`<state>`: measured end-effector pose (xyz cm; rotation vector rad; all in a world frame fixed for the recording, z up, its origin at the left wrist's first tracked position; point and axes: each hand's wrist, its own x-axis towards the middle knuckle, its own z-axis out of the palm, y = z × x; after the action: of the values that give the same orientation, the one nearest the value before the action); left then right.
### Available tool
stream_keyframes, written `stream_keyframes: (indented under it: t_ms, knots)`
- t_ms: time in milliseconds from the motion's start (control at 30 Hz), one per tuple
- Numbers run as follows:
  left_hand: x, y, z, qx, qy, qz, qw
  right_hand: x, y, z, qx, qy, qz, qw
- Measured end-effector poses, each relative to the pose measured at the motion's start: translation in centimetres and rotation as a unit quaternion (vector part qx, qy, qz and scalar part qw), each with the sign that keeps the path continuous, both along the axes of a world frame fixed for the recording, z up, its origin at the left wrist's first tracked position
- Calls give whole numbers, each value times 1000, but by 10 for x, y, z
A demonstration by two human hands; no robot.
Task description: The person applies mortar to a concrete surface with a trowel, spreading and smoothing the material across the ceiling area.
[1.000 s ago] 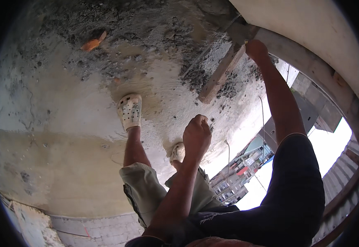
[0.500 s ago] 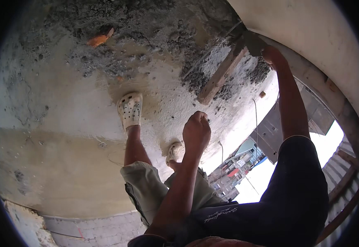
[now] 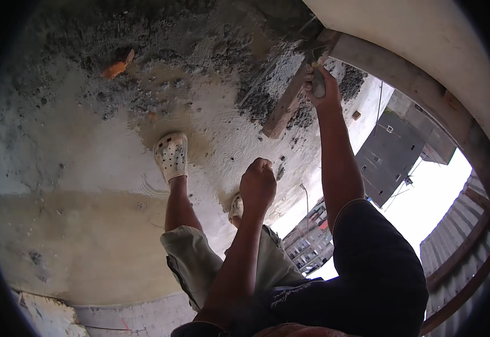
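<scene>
My right hand (image 3: 324,90) is wrapped round the grey handle of a trowel (image 3: 318,81), whose dark blade reaches toward the foot of the wall. Just beneath it, a wooden plank (image 3: 284,109) lies slanting across the ground, its far end near the wall. Dark wet mortar (image 3: 262,104) is spread along both sides of the plank. My left hand (image 3: 258,182) is closed in front of my body, over the pale floor; whatever its fingers may hold is hidden.
An orange brick fragment (image 3: 116,67) lies in rough mortar at the far left. A cream wall (image 3: 402,33) rises at the upper right. Past the floor's right edge is a drop to buildings (image 3: 307,241). Corrugated roofing (image 3: 452,236) shows at far right. Pale clogs (image 3: 172,154) stand on wet floor.
My right hand has moved left and nearer the plank, bringing the trowel's handle into sight. My left hand, still closed, has shifted slightly left and down. The whole view has turned a little.
</scene>
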<state>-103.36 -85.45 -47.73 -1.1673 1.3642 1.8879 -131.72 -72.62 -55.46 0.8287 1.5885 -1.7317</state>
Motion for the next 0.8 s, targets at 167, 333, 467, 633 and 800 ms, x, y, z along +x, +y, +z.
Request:
stream_keyframes:
  t_ms: [167, 333, 467, 633, 800]
  knots:
    - [4, 0, 1, -5, 0, -17, 1000, -42, 1, -37, -87, -2, -98, 991]
    - [-6, 6, 5, 1, 21, -13, 1000, -113, 25, -42, -103, -26, -79, 991]
    - [-2, 7, 2, -3, 9, -22, 1000, -81, 22, -30, -107, -3, -20, 994]
    - [-4, 3, -7, -25, 13, -39, 999, 34, -7, 18, 43, 84, 19, 995]
    - [3, -14, -36, -47, -16, -78, 996, 138, -32, 92, 109, 6, 61, 992]
